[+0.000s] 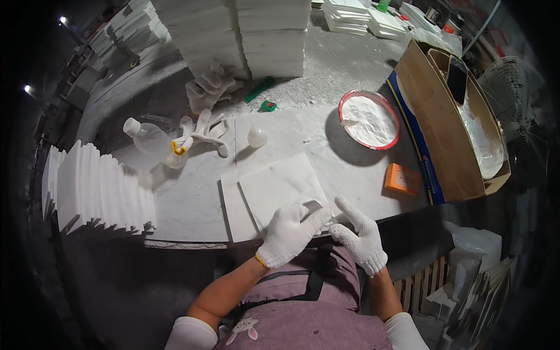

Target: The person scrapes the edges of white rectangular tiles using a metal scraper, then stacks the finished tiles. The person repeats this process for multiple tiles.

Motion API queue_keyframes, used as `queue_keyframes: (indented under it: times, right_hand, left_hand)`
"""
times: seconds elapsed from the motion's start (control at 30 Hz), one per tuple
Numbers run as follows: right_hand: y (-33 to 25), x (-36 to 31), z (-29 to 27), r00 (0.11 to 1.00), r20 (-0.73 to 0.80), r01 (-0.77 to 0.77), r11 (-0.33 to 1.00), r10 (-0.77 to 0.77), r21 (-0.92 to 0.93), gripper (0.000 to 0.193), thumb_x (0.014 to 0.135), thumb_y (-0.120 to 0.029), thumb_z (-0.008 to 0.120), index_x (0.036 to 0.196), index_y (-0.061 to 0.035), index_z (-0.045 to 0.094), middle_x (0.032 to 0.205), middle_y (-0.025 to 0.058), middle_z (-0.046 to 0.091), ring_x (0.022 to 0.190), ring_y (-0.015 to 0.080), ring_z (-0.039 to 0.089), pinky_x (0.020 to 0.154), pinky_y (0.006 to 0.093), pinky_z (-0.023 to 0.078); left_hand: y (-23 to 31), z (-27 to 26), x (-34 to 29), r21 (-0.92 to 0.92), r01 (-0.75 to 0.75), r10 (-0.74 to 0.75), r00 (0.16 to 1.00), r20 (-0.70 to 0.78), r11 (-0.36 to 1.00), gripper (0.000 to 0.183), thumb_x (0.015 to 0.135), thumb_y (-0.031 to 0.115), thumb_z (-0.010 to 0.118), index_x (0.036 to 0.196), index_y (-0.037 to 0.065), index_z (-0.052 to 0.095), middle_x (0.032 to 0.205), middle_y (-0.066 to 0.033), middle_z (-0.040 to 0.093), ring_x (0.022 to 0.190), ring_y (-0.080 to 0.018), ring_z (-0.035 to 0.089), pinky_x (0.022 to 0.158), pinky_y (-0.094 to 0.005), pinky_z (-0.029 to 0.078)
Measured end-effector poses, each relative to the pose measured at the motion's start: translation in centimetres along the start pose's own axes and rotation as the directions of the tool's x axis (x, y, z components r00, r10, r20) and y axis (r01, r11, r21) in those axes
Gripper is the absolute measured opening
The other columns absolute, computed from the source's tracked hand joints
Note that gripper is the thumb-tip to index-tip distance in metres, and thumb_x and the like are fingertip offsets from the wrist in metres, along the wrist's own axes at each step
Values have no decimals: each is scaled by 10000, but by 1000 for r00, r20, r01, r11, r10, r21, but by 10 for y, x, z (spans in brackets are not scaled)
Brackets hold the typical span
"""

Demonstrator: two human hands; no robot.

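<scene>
Both hands wear white knit gloves and meet at the table's near edge, over the corner of a white marble tile [283, 182]. My left hand [293, 234] is closed, its fingertips pressed together near a small greyish piece; what they hold is hard to make out. My right hand [360, 236] has its index finger stretched out and apart from the fingers below, close to the left fingertips. A second white tile [233, 207] lies partly under the first. Beyond the tiles stands a small whitish rounded object [257, 136].
A red-rimmed bowl of white powder [370, 121], an orange box [402, 179] and an open cardboard box [411, 102] stand right. Upright tiles [96, 189], a plastic bottle [147, 139] and loose gloves [204, 131] are left. Tall slab stacks [271, 38] rise behind.
</scene>
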State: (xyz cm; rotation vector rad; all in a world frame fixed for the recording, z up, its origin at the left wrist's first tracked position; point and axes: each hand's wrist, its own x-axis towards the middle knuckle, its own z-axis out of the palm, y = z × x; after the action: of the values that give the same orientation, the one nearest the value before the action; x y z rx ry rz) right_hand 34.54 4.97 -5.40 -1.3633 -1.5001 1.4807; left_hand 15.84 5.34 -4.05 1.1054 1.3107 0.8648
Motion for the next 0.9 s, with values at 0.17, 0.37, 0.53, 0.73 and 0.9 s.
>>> queue_keyframes:
  times: [0.17,0.37,0.53,0.73,0.9]
  right_hand:
    - [7,-18,-23,994,98,62,964,-38,-257,338,853,-63,706,1190,-92,705,1016,106,710,846,199,653,805,309,523]
    - [15,-3,-45,985,-161,11,948,-65,-320,210,873,-114,652,1026,20,703,834,131,652,853,231,595,780,330,482]
    - [4,59,-20,991,32,133,966,-129,-223,281,899,-147,655,1147,-25,700,978,165,711,907,281,657,827,350,506]
    - [15,115,-20,934,264,329,865,-240,-378,315,920,-181,631,1225,-135,694,1092,161,706,933,299,688,842,352,518]
    - [-1,110,-22,926,333,337,786,-177,-519,312,897,-166,641,1201,-173,711,1016,152,710,859,333,672,788,379,526]
  left_hand:
    - [2,-6,-18,462,-207,163,977,134,862,203,883,257,724,851,61,762,730,-96,699,656,-150,656,603,-300,497]
    - [-11,-24,-12,792,-483,579,788,208,373,386,772,391,730,1051,126,710,1012,-42,679,1022,-272,629,916,-422,456]
    - [-23,-24,-9,755,-616,642,677,360,226,433,716,314,738,1106,129,706,1146,-61,635,1132,-298,589,1025,-475,448]
    - [-44,-24,-7,767,-609,728,617,298,202,366,723,196,733,1082,123,718,1133,-57,647,1103,-288,606,1005,-487,481]
    - [-46,-26,-7,766,-611,711,628,316,200,341,729,169,724,1065,109,719,1106,-66,657,1080,-284,617,983,-488,493]
